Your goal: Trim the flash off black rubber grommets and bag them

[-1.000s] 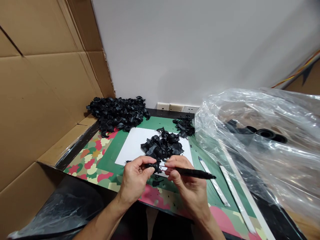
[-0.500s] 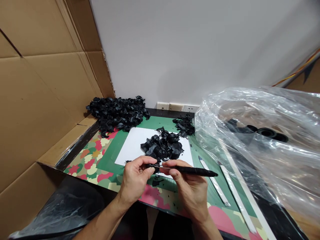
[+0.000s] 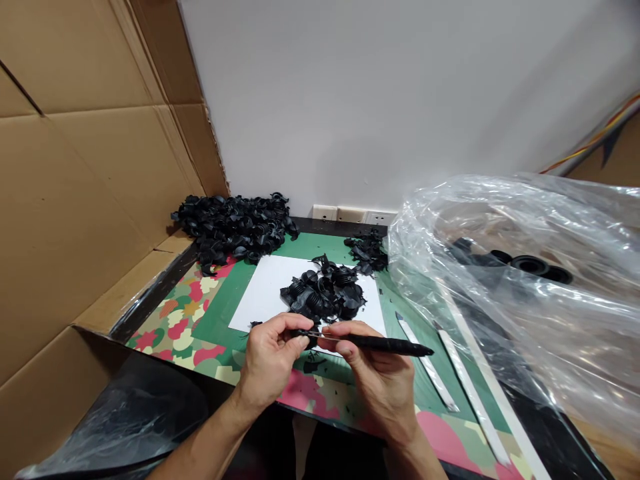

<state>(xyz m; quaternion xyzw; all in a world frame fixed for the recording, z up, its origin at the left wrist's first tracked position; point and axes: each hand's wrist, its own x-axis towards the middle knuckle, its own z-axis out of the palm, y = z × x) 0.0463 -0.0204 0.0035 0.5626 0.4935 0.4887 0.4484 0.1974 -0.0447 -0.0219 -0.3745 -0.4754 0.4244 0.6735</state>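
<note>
My left hand (image 3: 273,353) pinches a small black rubber piece (image 3: 303,333) between thumb and fingertips; most of it is covered. My right hand (image 3: 383,373) grips a slim tool with a black wrapped handle (image 3: 393,345). Its thin metal end points left and meets the piece; I cannot tell whether it is a blade or tweezer tips. Just beyond both hands, a heap of ribbed black rubber pieces (image 3: 325,293) lies on a white sheet (image 3: 255,290). Black scraps (image 3: 313,363) are scattered on the mat below my fingers.
A larger black heap (image 3: 240,227) sits back left against a cardboard wall (image 3: 90,187). Shredded black scraps (image 3: 369,252) lie back right. Two pale strips, one nearer (image 3: 430,367) and one farther right (image 3: 473,397), rest on the green mat (image 3: 220,313). A clear plastic bag (image 3: 525,320) holds black rings.
Both hands stay almost in place, still holding the rubber piece and the tool. The tool's handle has shifted very slightly; the heaps look the same.
</note>
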